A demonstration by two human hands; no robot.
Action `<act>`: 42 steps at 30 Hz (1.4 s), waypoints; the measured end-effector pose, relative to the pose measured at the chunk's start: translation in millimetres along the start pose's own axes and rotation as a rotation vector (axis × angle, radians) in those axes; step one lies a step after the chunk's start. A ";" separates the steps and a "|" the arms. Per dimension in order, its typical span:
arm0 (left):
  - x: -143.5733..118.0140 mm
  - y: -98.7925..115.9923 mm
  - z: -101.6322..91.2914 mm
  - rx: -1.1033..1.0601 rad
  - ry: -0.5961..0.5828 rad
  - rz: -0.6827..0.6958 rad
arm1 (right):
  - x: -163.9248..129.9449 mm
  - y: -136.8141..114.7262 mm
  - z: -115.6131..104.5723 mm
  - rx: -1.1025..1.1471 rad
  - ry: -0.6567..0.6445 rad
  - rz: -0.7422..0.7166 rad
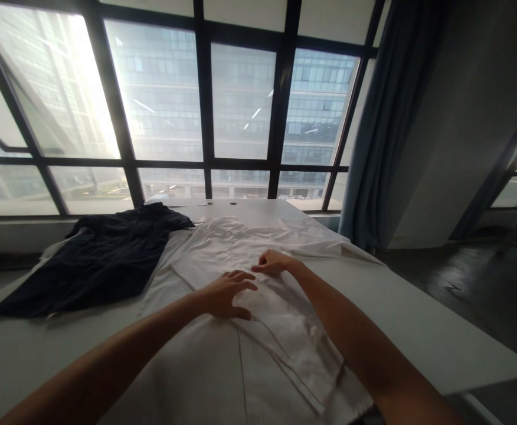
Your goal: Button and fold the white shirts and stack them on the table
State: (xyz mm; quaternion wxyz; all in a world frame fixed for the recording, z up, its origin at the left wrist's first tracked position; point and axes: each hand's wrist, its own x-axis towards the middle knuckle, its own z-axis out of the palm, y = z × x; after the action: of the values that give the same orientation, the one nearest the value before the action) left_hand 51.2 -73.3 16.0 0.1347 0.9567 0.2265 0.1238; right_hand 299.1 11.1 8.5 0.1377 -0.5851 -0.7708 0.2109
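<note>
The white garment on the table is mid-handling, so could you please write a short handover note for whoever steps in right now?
Left hand: flat, fingers spread, pressing on the white garment; it grips nothing.
Right hand: fingers curled on the cloth just beyond the left hand; whether it pinches a fold cannot be told.
The white garment lies spread along the grey table, part folded near the front edge, wrinkled at the far end.
The dark garment lies untouched to the left.
Done: white garment laid out. Left: far wrinkles, dark garment.
</note>
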 end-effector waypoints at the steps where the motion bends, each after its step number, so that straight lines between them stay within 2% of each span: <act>1: -1.0 4.4 4.5 -0.002 0.000 0.003 | 0.4 -3.3 2.9 -0.001 -0.004 0.004; 6: -1.1 20.3 18.3 0.014 -0.152 0.040 | 5.6 -2.1 6.2 -0.056 0.016 -0.017; 8: 1.3 23.6 16.3 0.017 -0.191 0.029 | 7.1 6.9 -0.4 -0.097 0.099 0.036; 10: 4.2 27.1 13.8 0.020 -0.213 0.027 | 5.6 21.0 -12.0 -0.138 0.272 0.175; 13: 6.5 32.3 16.2 0.019 -0.226 0.077 | -5.4 50.7 -35.9 -0.168 0.515 0.504; 15: 6.3 34.5 21.0 0.014 -0.244 0.110 | -17.6 74.2 -52.9 -0.221 0.599 0.694; 17: 6.2 35.4 24.9 0.013 -0.266 0.112 | -30.6 98.4 -68.1 -0.256 0.677 0.803; 20: 8.8 34.3 23.7 -0.012 -0.282 0.098 | -44.9 131.8 -84.8 -0.117 0.747 0.952; 22: 11.9 28.5 17.2 -0.074 -0.261 0.077 | -49.4 149.9 -91.8 0.002 0.738 1.008; 24: 13.7 14.1 8.2 -0.113 -0.178 0.006 | -51.2 163.1 -96.7 0.098 0.731 1.037; 27: 9.4 -26.0 -2.1 -0.002 0.004 -0.200 | -50.6 170.9 -103.3 0.165 0.836 1.054; 29: 3.4 -59.1 -2.2 0.081 0.058 -0.318 | -46.3 165.5 -108.8 0.148 0.954 1.005; 32: -1.4 -99.9 4.6 -0.009 0.129 -0.345 | -30.1 137.3 -117.0 0.059 1.097 0.740; 34: 1.0 -113.8 6.6 -0.146 0.217 -0.338 | -15.1 104.1 -118.0 -0.011 1.181 0.488; 37: 6.6 -116.1 -3.9 -0.437 0.368 -0.440 | -0.8 38.3 -100.8 -0.059 1.182 0.132; 39: 4.9 -111.6 -19.1 -0.732 0.431 -0.541 | -4.0 -8.0 -73.7 -0.091 1.041 -0.115; 40: 1.3 -109.2 -27.7 -0.896 0.442 -0.583 | -9.7 -28.9 -56.5 -0.105 0.920 -0.229; 42: -11.2 -105.6 -43.0 -1.185 0.431 -0.642 | -25.8 -62.3 -19.5 -0.116 0.589 -0.447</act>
State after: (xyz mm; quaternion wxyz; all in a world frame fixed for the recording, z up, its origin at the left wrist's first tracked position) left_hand -13.5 21.1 21.0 0.6147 0.5624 0.4137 0.3669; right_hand 262.6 -24.5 56.8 0.3629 -0.4448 -0.8175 -0.0457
